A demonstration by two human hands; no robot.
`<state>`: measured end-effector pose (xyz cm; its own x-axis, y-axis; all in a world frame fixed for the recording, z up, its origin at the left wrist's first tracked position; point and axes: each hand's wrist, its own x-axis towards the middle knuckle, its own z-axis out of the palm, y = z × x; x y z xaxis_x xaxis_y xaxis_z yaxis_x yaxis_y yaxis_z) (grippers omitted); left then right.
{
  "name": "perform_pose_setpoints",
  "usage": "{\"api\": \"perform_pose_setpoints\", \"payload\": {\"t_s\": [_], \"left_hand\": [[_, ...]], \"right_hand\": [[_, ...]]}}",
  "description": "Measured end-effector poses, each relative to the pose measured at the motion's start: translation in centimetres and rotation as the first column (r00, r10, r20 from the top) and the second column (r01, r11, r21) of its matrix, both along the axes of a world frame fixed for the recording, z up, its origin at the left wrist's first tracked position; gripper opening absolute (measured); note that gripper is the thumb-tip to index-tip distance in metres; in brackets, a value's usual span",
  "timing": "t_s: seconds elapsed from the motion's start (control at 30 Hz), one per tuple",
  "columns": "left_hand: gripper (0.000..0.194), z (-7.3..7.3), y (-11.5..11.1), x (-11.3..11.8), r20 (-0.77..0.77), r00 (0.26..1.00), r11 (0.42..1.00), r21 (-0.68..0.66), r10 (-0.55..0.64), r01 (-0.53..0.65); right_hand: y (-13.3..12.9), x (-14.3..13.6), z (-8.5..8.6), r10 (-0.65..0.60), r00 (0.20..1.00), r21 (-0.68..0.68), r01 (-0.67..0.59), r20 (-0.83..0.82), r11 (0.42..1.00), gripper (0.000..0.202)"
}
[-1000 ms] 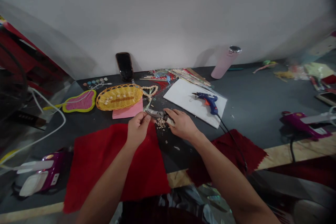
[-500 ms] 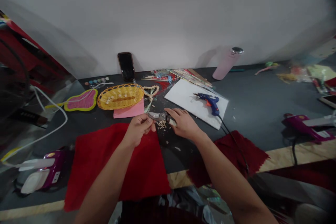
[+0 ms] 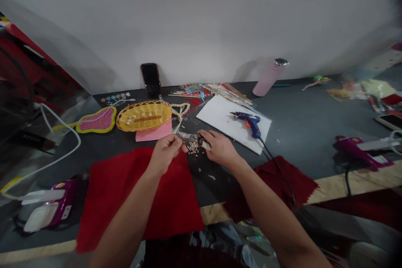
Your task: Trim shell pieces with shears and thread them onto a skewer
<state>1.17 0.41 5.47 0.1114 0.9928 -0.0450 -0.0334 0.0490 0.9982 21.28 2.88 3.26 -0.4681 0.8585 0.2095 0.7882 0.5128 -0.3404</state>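
My right hand (image 3: 220,147) is wrapped round the handles of a pair of pruning shears (image 3: 192,137), whose blades point left. My left hand (image 3: 166,150) is pinched close to the blade tips; what its fingers hold is too small to make out. Under the shears, a scatter of small pale cut pieces (image 3: 194,148) lies on the dark tabletop. A red cloth (image 3: 125,192) is spread beneath my left forearm. Just beyond the left hand, a yellow wicker basket (image 3: 147,118) with a few pale pieces in it rests partly over a pink sheet (image 3: 157,130).
A blue glue gun (image 3: 249,121) lies on a white board (image 3: 216,111), its cord trailing over a dark red cloth (image 3: 282,180). A pink tumbler (image 3: 269,77) and a phone (image 3: 151,79) stand by the wall. Purple devices (image 3: 64,201) sit at both sides. Thin sticks (image 3: 228,91) lie behind.
The shears and both hands stay almost in place, with the blades looking slightly closer together. The view has shifted a little, moving objects on the right leftward.
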Motion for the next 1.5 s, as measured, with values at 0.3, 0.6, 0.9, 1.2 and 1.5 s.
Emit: {"api": "perform_pose_setpoints", "payload": {"t_s": [0.3,0.6,0.9,1.2,1.5], "left_hand": [[0.018,0.3,-0.1,0.3,-0.376,0.898,0.965,0.208,0.230,-0.161],[0.020,-0.3,0.3,-0.6,-0.228,0.972,0.996,0.075,0.059,-0.043],[0.022,-0.2,0.3,-0.7,-0.097,0.994,0.999,0.010,0.052,-0.051],[0.016,-0.4,0.2,0.1,-0.314,0.924,0.972,0.158,0.217,-0.174],[0.021,-0.8,0.5,-0.3,-0.170,0.981,0.995,0.021,0.098,-0.096]], "right_hand": [[0.7,0.3,0.2,-0.056,0.996,0.003,0.056,-0.068,0.998,0.049],[0.7,0.6,0.0,0.004,0.998,-0.021,-0.005,-0.068,1.000,0.054],[0.2,0.4,0.5,-0.044,0.999,-0.025,0.043,-0.019,0.999,0.047],[0.6,0.4,-0.1,-0.044,0.999,-0.016,0.044,-0.025,0.999,0.045],[1.0,0.9,-0.2,0.055,0.997,-0.034,-0.057,-0.050,0.998,0.049]]}}
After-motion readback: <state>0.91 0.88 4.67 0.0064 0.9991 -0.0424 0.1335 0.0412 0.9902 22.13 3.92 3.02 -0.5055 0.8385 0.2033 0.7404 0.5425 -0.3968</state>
